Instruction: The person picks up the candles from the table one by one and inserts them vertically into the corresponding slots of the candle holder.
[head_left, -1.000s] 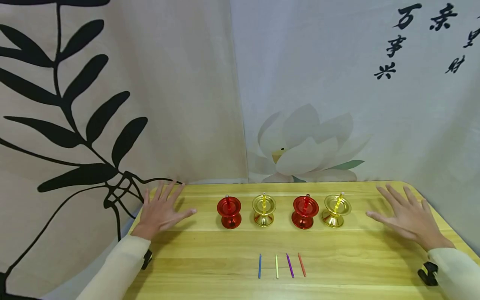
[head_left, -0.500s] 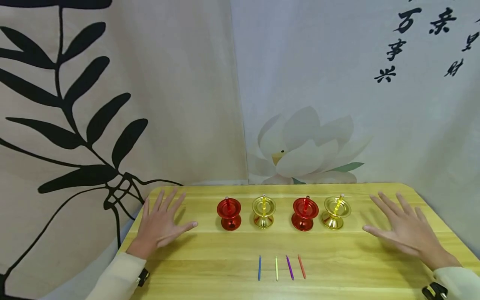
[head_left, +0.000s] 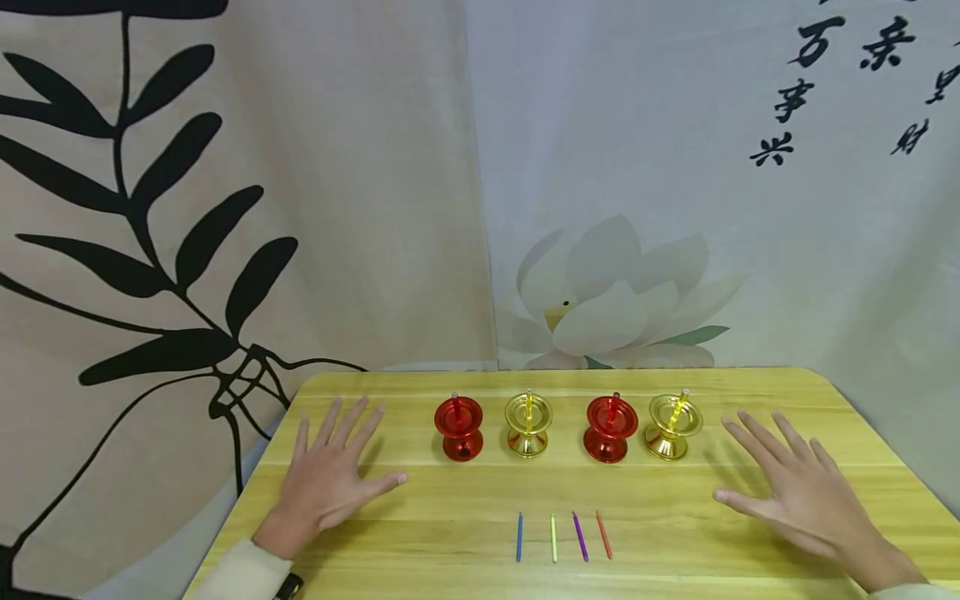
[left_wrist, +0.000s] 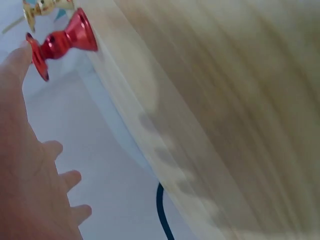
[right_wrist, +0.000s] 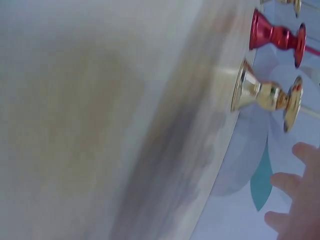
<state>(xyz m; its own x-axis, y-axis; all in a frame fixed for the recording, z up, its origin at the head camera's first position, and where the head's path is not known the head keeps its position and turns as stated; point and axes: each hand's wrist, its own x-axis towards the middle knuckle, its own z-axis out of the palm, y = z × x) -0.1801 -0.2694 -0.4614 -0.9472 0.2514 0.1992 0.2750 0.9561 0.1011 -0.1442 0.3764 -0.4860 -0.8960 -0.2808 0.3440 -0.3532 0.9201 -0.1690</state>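
My left hand [head_left: 327, 475] hovers over the left side of the table with fingers spread and holds nothing. Nearest to it stands a red candle holder [head_left: 458, 427]; the left wrist view shows that red holder [left_wrist: 57, 45] beyond the thumb. On the right, my right hand [head_left: 795, 492] is spread too, its palm over the wood. Closest to that hand is a gold candle holder [head_left: 671, 427], with a second red holder [head_left: 611, 427] and another gold holder [head_left: 528, 423] further left. A short clear stick pokes up from each holder's dish.
Between the hands lie thin candles in a row: blue [head_left: 519, 537], pale yellow [head_left: 554, 538], purple [head_left: 580, 536] and orange-red [head_left: 604, 535]. The wooden table [head_left: 420, 492] ends at a curtain [head_left: 375, 208] printed with leaves, a lotus and characters.
Both hands have drawn back toward the table's near edge and slightly inward, fingers still spread. Holders and candles have stayed in place.
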